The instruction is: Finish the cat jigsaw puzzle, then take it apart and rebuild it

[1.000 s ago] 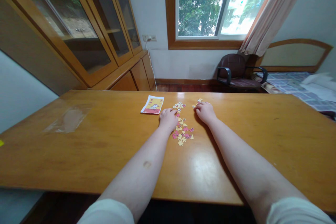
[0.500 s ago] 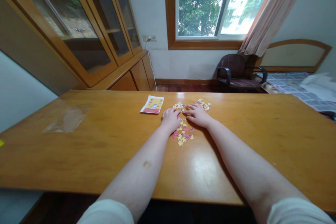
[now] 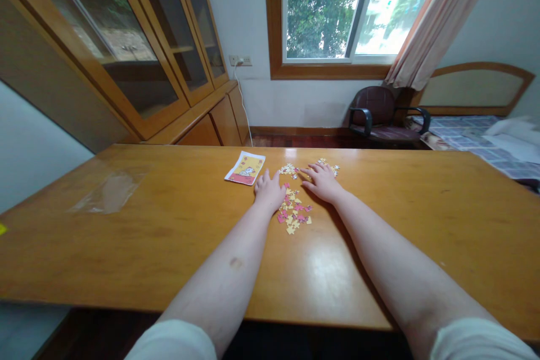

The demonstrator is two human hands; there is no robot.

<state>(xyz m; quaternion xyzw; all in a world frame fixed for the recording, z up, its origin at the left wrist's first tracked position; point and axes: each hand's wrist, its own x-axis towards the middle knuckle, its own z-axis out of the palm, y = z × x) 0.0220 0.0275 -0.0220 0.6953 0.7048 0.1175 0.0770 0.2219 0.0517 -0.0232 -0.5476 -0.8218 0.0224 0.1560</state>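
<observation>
My left hand (image 3: 270,191) is open, its fingers spread beside the lower right corner of a picture card (image 3: 246,169) with a white animal on yellow and pink. Just right of that hand lies a loose heap of yellow and pink jigsaw pieces (image 3: 294,216). A smaller cluster of pale pieces (image 3: 289,169) sits beyond it, between my two hands. My right hand (image 3: 323,183) is open too, fingertips pointing left toward that cluster. Behind its knuckles, a third group of pieces (image 3: 335,169) is partly hidden.
A clear plastic bag (image 3: 112,191) lies flat on the left of the wooden table (image 3: 189,247). Past the far edge are a glass-door cabinet (image 3: 169,39), a dark office chair (image 3: 375,115) and a bed (image 3: 476,135). A yellow item shows at the left edge.
My right hand moved left off the right-hand pieces, then drew slightly back right. My left hand's fingers spread apart and shifted left, and the picture card turned slightly.
</observation>
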